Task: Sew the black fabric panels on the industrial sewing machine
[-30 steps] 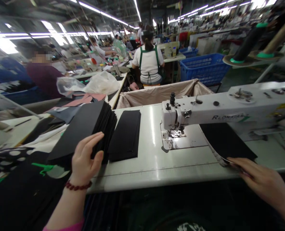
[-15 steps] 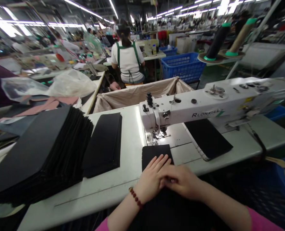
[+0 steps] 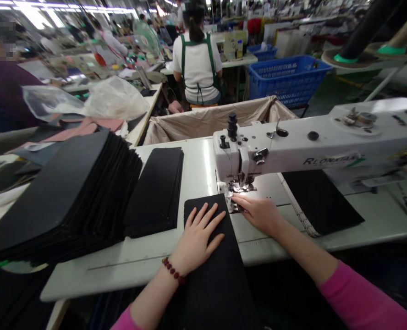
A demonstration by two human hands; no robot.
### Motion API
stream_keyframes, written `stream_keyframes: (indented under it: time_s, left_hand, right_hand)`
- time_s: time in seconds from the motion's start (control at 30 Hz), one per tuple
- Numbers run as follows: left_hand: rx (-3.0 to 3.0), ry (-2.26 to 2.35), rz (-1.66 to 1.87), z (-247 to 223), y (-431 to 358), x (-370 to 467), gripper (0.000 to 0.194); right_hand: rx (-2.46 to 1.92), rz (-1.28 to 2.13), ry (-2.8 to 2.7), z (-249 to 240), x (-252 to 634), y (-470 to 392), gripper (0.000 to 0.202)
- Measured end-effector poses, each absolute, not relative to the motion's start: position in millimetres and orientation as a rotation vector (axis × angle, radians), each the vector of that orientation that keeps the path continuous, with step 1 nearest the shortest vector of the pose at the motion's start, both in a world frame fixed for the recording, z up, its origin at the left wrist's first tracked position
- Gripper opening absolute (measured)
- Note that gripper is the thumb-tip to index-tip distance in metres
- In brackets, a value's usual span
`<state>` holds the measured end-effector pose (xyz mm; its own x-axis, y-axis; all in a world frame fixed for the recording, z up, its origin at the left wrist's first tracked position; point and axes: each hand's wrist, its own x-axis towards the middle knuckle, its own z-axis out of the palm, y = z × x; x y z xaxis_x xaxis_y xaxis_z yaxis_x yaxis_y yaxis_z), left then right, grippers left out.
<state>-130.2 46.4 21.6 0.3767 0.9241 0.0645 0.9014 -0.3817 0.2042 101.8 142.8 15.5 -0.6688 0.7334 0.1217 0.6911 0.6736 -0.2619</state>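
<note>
My left hand (image 3: 200,240) lies flat with fingers spread on a black fabric panel (image 3: 220,275), which runs from the table down over its front edge. The panel's far edge sits just left of the presser foot (image 3: 243,187) of a white sewing machine (image 3: 275,146). At the needle area, my right hand (image 3: 258,214) reaches in from the right with its fingers drawn together at the tips. Whatever they pinch is too small to make out. A red-brown bead bracelet circles my left wrist.
A tall stack of black panels (image 3: 52,188) and a lower stack (image 3: 157,188) stand on the left of the table (image 3: 121,270). Another black piece (image 3: 322,199) lies under the machine arm. Behind the table is a cloth-lined bin (image 3: 189,128); a person (image 3: 200,68) sits beyond it.
My hands have parted. The right hand has left the panel for the needle area, and the left has spread flat as the panel shifted left of the presser foot. The camera view has also moved.
</note>
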Motion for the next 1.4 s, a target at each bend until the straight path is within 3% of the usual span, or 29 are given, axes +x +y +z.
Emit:
stream_keyframes:
  time_s: [0.3,1.4]
  left_hand:
    - [2.476,1.511,0.323,20.2,89.1,-118.6,0.067]
    - [2.483,1.506,0.364,15.5,90.1,-117.7,0.069]
  right_hand:
    - [-1.23,0.204,-2.589,1.9,106.3,140.3,0.048]
    - [-1.252,0.069,-2.774,4.4,101.9,140.3,0.053]
